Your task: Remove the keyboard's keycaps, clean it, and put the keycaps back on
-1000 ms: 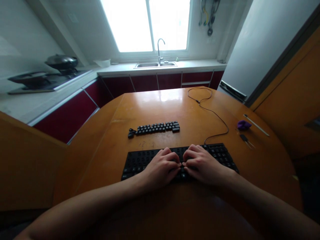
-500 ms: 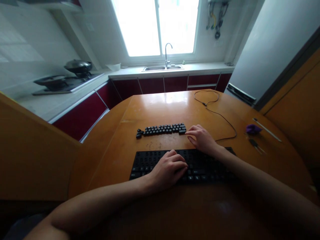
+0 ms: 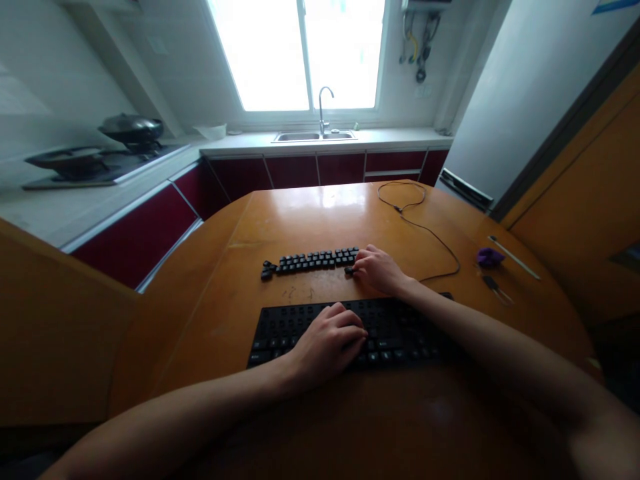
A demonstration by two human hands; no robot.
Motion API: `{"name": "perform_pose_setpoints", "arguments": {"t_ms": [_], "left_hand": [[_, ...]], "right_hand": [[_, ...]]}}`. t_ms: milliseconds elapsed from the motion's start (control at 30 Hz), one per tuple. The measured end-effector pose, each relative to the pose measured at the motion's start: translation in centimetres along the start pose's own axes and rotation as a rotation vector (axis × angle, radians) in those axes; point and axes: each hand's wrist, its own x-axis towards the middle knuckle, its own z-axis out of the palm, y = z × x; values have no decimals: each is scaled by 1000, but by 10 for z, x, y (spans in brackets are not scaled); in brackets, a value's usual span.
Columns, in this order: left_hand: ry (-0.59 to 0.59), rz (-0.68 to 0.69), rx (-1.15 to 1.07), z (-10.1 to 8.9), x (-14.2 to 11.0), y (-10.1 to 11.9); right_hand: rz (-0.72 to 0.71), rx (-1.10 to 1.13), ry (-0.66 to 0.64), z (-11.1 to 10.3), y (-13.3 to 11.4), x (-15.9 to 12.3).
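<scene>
A black keyboard [image 3: 295,323] lies across the near part of the table, many of its key places without caps in the upper rows. My left hand [image 3: 333,337] rests on its middle, fingers curled together; anything under the fingertips is hidden. Beyond the keyboard, loose black keycaps [image 3: 315,260] stand lined up in rows. At the right end of those rows my right hand [image 3: 376,270] is closed, thumb and fingers pinching a wide keycap [image 3: 349,271] that sits just apart from the rest.
A cable [image 3: 440,237] runs from the keyboard to the table's far edge. On the right lie a purple cloth-like bundle [image 3: 490,257], a wire keycap puller [image 3: 495,288] and a thin white stick [image 3: 515,257]. The wooden table [image 3: 200,320] has a rounded edge.
My right hand has left the keyboard, reached forward to the loose keycaps and closed on the one at the right end. My left hand has stayed on the keyboard. The view has shifted slightly.
</scene>
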Motion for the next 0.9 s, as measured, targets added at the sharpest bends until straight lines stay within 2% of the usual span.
{"name": "perform_pose_setpoints", "arguments": {"t_ms": [133, 233, 333, 433, 533, 600, 767, 900], "left_hand": [[0, 11, 3, 0, 1, 1], [-1, 11, 12, -1, 2, 1], [5, 11, 12, -3, 2, 2], [-28, 16, 42, -4, 0, 3], [-81, 24, 86, -4, 0, 5], [-95, 21, 101, -4, 0, 5], [-106, 17, 96, -4, 0, 5], [-94, 11, 85, -4, -1, 4]], "right_hand": [[-69, 83, -16, 5, -3, 5], [-94, 175, 38, -5, -8, -4], [-104, 285, 95, -25, -16, -33], [-97, 367, 86, -43, -27, -75], [-78, 382, 94, -50, -36, -114], [-75, 361, 91, -49, -39, -129], [-105, 290, 69, -44, -41, -135], [-149, 203, 42, -49, -45, -132]]}}
